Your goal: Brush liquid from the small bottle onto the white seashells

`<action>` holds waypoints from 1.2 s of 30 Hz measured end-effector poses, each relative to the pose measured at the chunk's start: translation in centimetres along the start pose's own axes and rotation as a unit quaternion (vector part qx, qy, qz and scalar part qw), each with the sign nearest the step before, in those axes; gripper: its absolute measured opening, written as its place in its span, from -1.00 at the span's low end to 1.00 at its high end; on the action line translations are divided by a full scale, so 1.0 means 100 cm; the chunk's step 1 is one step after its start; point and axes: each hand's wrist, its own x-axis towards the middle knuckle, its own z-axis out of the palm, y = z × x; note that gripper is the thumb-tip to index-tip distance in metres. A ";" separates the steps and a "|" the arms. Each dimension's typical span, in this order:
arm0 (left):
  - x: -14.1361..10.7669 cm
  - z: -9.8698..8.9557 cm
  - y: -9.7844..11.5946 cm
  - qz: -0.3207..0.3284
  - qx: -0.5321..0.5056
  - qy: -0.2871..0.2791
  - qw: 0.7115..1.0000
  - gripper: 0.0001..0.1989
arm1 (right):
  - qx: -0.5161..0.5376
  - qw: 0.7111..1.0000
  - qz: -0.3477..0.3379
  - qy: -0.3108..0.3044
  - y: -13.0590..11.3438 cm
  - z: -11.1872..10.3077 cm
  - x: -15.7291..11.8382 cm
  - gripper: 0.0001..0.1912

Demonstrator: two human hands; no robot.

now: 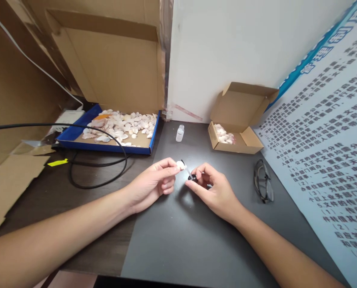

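Observation:
Pinched between the thumb and forefinger of my left hand [157, 180] is a small white seashell [181, 165]. My right hand [213, 190] grips the black cap of a small brush [189, 173], whose thin stem points up and left. The dark brush tip meets the shell or lies just in front of it; I cannot tell which. Beyond both hands a small glass bottle [180, 134] stands upright and uncapped, with whitish contents. Both hands are above the dark grey mat [166, 248].
A blue-edged cardboard box [106, 146] holds many shells at the back left. A smaller open carton [238, 147] with several shells stands at the back right. Glasses [263, 182] lie right of my right hand. A black cable [97, 187] loops on the left, beside a yellow tag [57, 163].

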 end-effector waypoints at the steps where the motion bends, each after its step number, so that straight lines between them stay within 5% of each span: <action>1: 0.000 -0.001 0.000 0.002 -0.001 0.000 1.000 -0.79 | -0.007 1.000 0.003 0.007 0.000 -0.001 0.001 -0.68; 6: 0.001 -0.001 0.001 0.001 0.003 0.004 1.000 -0.79 | 0.003 0.999 -0.008 0.052 -0.002 -0.003 0.002 -0.67; 12: 0.000 0.000 -0.001 -0.006 0.013 -0.010 1.000 -0.79 | -0.021 0.999 -0.037 -0.026 -0.003 -0.002 -0.001 -0.71; 18: 0.002 -0.002 0.001 0.006 0.023 0.000 1.000 -0.78 | -0.050 0.998 -0.016 0.022 -0.003 -0.005 0.001 -0.68; 26: 0.005 -0.006 0.003 0.032 0.042 0.014 0.999 -0.79 | -0.086 0.994 -0.033 -0.052 -0.004 -0.007 0.000 -0.74; 36: 0.006 -0.006 0.003 0.048 0.037 0.034 0.998 -0.78 | -0.051 0.997 -0.049 -0.035 -0.006 -0.007 -0.001 -0.71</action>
